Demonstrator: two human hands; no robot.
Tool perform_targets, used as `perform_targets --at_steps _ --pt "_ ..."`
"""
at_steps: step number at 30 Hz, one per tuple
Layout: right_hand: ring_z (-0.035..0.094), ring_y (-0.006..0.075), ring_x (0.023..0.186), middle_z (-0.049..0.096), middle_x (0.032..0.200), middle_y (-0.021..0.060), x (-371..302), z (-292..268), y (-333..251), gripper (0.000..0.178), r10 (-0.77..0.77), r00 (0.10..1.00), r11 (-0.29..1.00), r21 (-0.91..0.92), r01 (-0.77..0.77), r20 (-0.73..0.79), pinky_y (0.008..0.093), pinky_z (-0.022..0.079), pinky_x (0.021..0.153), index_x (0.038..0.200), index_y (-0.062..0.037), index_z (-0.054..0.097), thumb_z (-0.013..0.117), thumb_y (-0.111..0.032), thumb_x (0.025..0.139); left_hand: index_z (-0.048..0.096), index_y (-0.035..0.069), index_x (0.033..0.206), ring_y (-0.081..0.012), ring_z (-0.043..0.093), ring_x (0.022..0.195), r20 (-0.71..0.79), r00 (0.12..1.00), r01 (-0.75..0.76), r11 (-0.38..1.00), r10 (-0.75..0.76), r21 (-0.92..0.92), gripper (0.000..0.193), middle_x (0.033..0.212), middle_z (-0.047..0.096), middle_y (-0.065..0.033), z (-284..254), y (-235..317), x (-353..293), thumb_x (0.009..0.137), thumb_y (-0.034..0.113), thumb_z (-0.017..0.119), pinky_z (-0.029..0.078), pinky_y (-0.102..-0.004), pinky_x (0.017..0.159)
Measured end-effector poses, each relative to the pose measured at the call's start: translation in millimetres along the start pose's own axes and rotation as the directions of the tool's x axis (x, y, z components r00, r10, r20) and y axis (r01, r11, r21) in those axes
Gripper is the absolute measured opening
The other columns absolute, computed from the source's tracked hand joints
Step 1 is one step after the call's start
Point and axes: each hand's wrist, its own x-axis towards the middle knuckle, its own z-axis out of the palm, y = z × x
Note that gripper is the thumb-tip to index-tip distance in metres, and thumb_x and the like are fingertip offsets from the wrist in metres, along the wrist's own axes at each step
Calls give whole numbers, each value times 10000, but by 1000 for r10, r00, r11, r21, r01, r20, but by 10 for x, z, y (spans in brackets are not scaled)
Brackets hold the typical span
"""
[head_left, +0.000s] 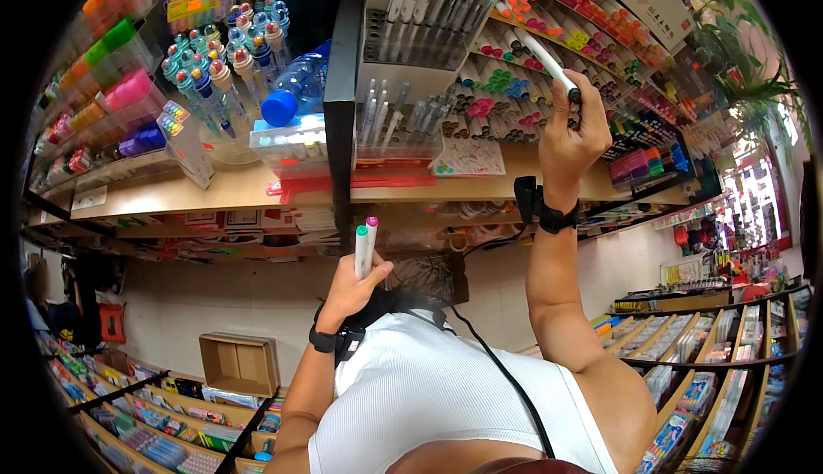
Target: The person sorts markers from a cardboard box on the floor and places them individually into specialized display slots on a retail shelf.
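My right hand (573,135) is raised in front of the marker rack and pinches a white marker (542,56) with a black end. The marker slants up and left from my fingers. Lower down, near my chest, my left hand (350,285) is closed around two white markers, one with a green end (361,243) and one with a pink end (372,227). Behind my right hand, rows of markers (489,88) with many coloured ends lie stacked in the tiered rack.
Clear holders (420,24) of grey and white pens stand left of the rack, beside a black upright post (341,88). A blue-capped bottle (296,93) and a cluster of pens (219,63) are further left. An open cardboard box (240,363) sits on the floor. A black cable (506,363) crosses my chest.
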Motion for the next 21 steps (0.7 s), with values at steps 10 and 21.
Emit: perform_targets --at_steps 10,21 --pt "683 125 656 720 794 86 -101 54 121 172 5 996 999 -34 -8 -86 257 521 571 1083 16 730 730 -99 955 639 -17 815 -90 482 633 33 999 29 999 -28 -30 261 659 551 -16 41 -22 -11 930 194 740 417 -289 587" --pt "698 228 883 705 1009 151 50 -334 -58 187 -57 970 998 13 62 -238 343 563 800 1071 19 591 612 -162 1032 630 -11 807 -91 486 637 27 1000 10 1000 -10 -10 259 668 558 -14 57 11 -76 930 188 738 422 -290 598"
